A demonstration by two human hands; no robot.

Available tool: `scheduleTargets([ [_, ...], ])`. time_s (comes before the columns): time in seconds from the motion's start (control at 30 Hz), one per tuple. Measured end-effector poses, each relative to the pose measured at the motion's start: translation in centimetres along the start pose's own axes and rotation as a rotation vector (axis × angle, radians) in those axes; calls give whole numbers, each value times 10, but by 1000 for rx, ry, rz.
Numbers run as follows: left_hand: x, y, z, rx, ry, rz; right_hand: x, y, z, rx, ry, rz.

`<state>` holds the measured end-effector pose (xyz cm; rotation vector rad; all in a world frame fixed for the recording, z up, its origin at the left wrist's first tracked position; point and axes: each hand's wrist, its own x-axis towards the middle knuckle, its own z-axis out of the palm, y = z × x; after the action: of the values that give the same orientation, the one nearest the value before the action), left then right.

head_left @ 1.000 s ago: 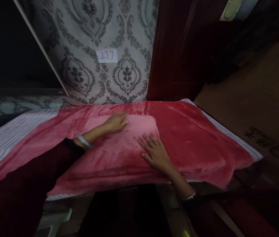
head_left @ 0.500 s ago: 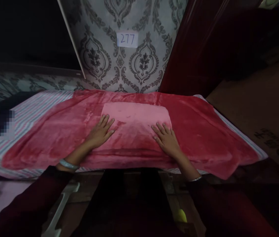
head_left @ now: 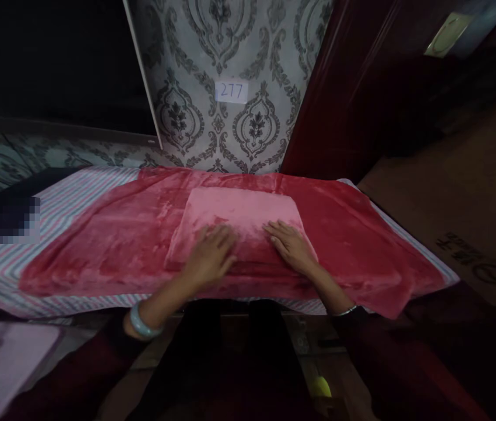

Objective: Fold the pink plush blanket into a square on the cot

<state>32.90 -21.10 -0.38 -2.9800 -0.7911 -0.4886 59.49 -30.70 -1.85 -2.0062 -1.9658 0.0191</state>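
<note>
Folded pink cloth (head_left: 241,204) lies directly beneath and just beyond the fingers, its smooth far part stretching away from the fingertips. Fingers of the left hand (head_left: 210,254) are extended over its near, left-of-middle part, blurred, apparently holding nothing; how firmly they press cannot be told. Those of the right hand (head_left: 291,245) lie flat and slightly spread on the right part, gripping nothing. Whether this layer is separate from the red blanket (head_left: 348,228) around it is unclear; that blanket runs out to both sides of the fingers, over a striped cloth (head_left: 66,207) that shows farther left.

As a judgement, the main risk is slippage: soft plush under flat palms offers little hold, so a sideways push from the left fingers could skew the layer or ruck it up between the two hands. Pressing unevenly could leave a ridge along the near edge, below the fingertips. Dragging toward the body could shift the red blanket too, since its near corner, well right of the right fingers, already juts past the striped cloth. The pale bangle (head_left: 138,323) behind the left fingers might brush the blanket's near edge and disturb it.
</note>
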Motion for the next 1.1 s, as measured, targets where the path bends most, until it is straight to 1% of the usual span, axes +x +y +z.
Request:
scheduleTargets([
  [0.03, -4, 16, 7, -12, -5, 64, 2, -8, -1, 51, 6, -66],
  [0.07, -8, 30, 17, -18, 3, 99, 4, -16, -1, 94, -3, -126],
  [0.13, -13, 49, 37, -12, 42, 95, 9, -31, 0, 132, -74, -212],
  [0.17, -15, 54, 47, -3, 63, 75, 12, -36, 1, 124, -127, -239],
  [0.23, -17, 59, 64, 14, 99, 48, 18, -40, 3, 69, -234, -280],
  [0.27, -19, 59, 71, 21, 118, 46, 22, -40, 4, 35, -274, -294],
  [0.33, -21, 56, 79, 30, 158, 53, 32, -33, 5, -26, -312, -299],
  [0.47, -24, 53, 85, 52, 200, 68, 63, -14, 5, -116, -338, -253],
  [0.57, -25, 53, 85, 63, 205, 61, 87, -4, 2, -187, -301, -159],
  [0.63, -25, 53, 83, 69, 204, 56, 97, -2, 0, -209, -279, -64],
  [0.7, -25, 52, 78, 67, 209, 58, 101, -5, -4, -209, -269, -18],
  [0.73, -24, 52, 75, 58, 220, 56, 101, -8, -5, -199, -259, -33],
  [0.8, -21, 51, 68, 34, 252, 48, 98, -16, -7, -164, -246, -111],
  [0.9, -12, 50, 64, 30, 306, 29, 98, -24, -7, -104, -289, -217],
  [1.0, -5, 50, 73, 58, 350, 37, 111, -17, -4, -109, -331, -204],
  [1.1, -4, 49, 87, 80, 394, 52, 136, 5, -1, -136, -313, -114],
])
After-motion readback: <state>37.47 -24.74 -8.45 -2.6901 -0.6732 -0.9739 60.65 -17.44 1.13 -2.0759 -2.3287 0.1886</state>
